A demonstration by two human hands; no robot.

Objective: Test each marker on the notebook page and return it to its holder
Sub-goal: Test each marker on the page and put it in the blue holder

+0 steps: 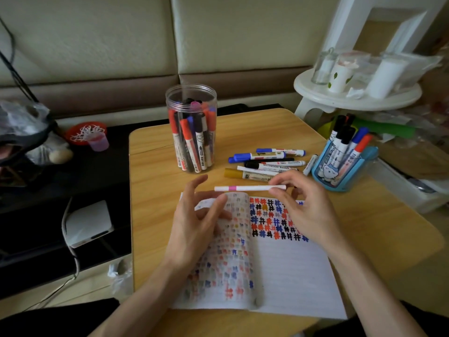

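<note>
My right hand pinches a slim white marker with a pink band by its right end, between thumb and fingertips. The marker lies level, crosswise, just beyond the top edge of the open notebook. I cannot tell whether it hangs clear of the wooden table or rests on it. My left hand grips nothing. Its fingers are spread and relaxed over the notebook's left page, which curls upward, and they are close to the marker's free end.

The right page carries rows of small hash marks in red, blue and black across its upper part, with the lines below bare. Behind the notebook stands a clear plastic jar packed with upright markers. A blue pen holder on my right holds several more. Between the two lie loose markers in a cluster on the table, just past my right fingers.
</note>
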